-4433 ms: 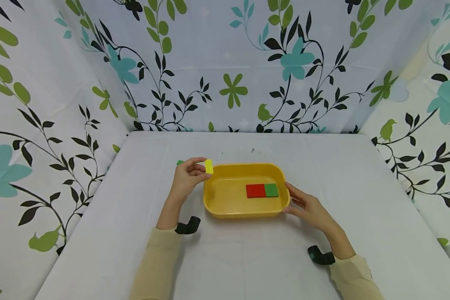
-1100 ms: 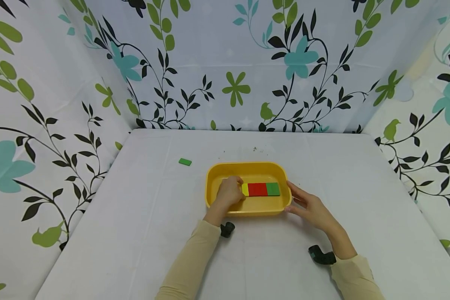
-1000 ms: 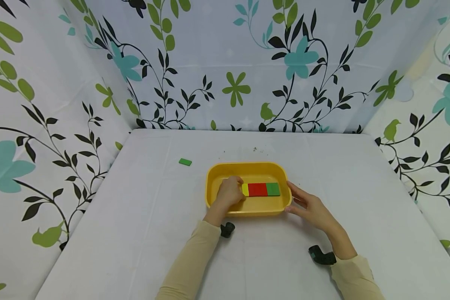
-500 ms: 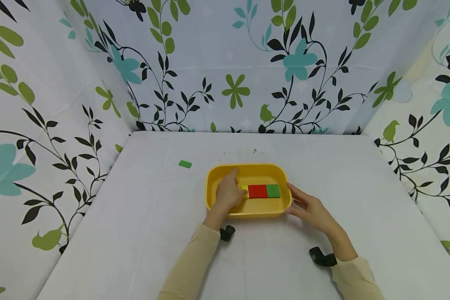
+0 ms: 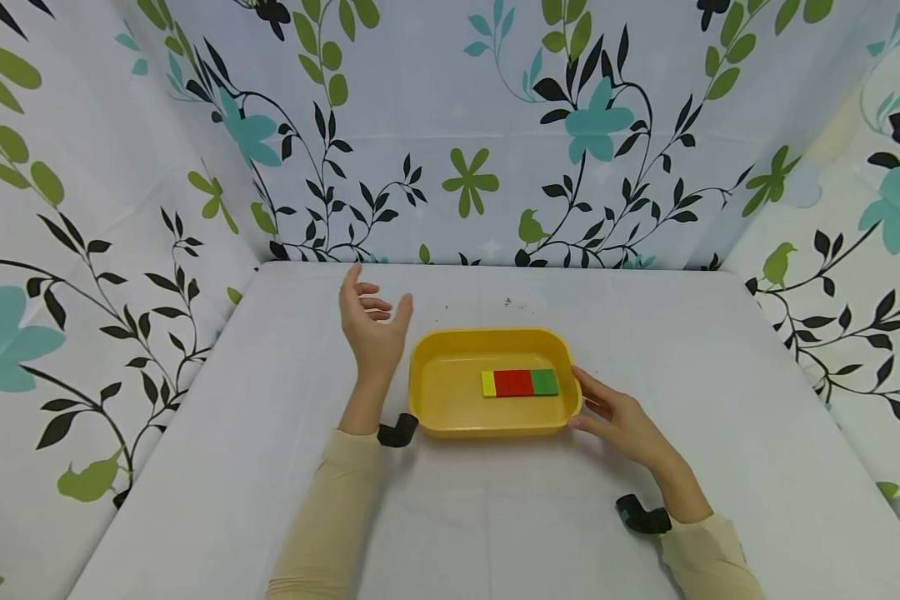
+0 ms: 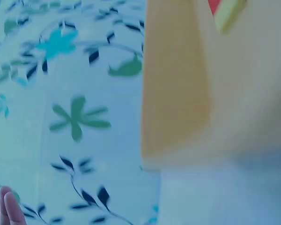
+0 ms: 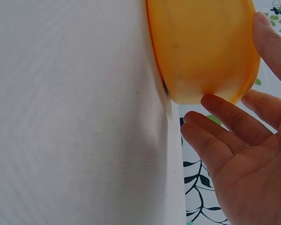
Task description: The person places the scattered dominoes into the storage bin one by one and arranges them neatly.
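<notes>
In the head view my left hand (image 5: 371, 333) is raised over the table, left of the yellow tray (image 5: 450, 408), its fingers loosely bent and holding nothing. Its fingertips (image 6: 13, 208) show at the lower left of the left wrist view. A yellow block (image 5: 488, 384), a red block (image 5: 512, 383) and a green block (image 5: 543, 382) lie in a row inside the tray, side by side. Against the tray's right end rests my right hand (image 5: 618, 421). Its thumb and fingers are spread and touch the outer wall (image 7: 203, 56).
A white cloth covers the table (image 5: 450, 517). Patterned curtains (image 5: 450, 125) stand behind it and at both sides. Small dark specks (image 5: 507, 302) lie beyond the tray. Black wrist cameras (image 5: 398, 431) sit on both wrists.
The left hand let go of the yellow block beside the red one, then left the tray and moved up and left. The loose green block there is now out of sight. The right hand stays put.
</notes>
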Tool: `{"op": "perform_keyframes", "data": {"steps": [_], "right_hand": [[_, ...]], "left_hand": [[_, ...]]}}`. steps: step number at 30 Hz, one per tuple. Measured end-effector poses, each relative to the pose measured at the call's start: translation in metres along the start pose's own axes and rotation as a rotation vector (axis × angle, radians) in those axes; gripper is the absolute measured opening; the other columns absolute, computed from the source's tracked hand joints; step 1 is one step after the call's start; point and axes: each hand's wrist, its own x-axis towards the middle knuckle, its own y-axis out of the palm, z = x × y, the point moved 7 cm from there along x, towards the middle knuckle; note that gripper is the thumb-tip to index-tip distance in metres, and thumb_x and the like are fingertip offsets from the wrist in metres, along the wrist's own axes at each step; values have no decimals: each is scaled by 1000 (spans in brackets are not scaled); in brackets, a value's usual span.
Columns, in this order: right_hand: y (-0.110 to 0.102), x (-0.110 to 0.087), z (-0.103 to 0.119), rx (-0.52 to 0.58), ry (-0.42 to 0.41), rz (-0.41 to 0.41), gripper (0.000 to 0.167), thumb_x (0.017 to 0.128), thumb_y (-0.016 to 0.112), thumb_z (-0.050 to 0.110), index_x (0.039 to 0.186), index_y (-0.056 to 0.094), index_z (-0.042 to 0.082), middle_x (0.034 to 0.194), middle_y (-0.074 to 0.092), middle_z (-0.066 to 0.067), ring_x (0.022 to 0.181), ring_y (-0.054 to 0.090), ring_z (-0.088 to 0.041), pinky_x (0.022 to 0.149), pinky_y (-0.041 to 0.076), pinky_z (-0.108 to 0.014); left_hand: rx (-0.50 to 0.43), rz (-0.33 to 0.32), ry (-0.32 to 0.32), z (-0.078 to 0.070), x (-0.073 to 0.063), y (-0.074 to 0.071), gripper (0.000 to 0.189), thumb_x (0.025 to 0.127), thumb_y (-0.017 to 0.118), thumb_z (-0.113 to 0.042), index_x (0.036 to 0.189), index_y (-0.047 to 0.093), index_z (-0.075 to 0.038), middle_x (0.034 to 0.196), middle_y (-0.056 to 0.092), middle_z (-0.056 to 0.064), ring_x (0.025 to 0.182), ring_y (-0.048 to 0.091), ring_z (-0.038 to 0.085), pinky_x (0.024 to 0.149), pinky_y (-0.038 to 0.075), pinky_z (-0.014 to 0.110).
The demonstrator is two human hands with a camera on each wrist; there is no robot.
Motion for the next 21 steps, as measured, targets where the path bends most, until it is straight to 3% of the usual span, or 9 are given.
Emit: {"op": "perform_keyframes", "data": {"steps": [5,9,12,17,21], "right_hand": [[-1,0,-1,-1,-1,2,78,88,72,21,152,32,6,156,34,-18,136,43,-38,101,43,-41],[-2,0,0,-6,-2,1,77,88,72,21,152,32,5,155,35,-18,136,44,-39,101,44,-42],[-2,0,0,-3,1,3,78,88,72,21,152,32,4,155,35,-19,135,44,-39,100,44,-41],[-1,0,-1,11,4,6,78,88,72,20,152,32,4,155,34,-19,136,44,-40,101,44,-41],[-1,-1,-1,21,-8,9,78,88,72,19,152,31,4,155,34,-20,135,44,-40,101,43,-41]], "left_hand": [[-9,-86,-183,54,16,-24,69,83,73,-9,143,41,-9,119,47,17,89,54,28,77,49,27],[-16,-104,-385,101,14,-30,70,82,73,-8,144,41,-12,124,45,15,93,52,25,74,43,21],[-4,-82,-507,128,9,-28,73,82,75,-10,145,39,-13,127,43,14,91,50,17,72,43,21],[68,-7,-612,152,4,-20,80,81,77,-13,149,33,-14,132,40,14,88,45,12,72,45,22],[135,34,-669,161,2,-14,84,80,77,-13,150,30,-14,137,37,16,94,47,17,82,45,28]]}}
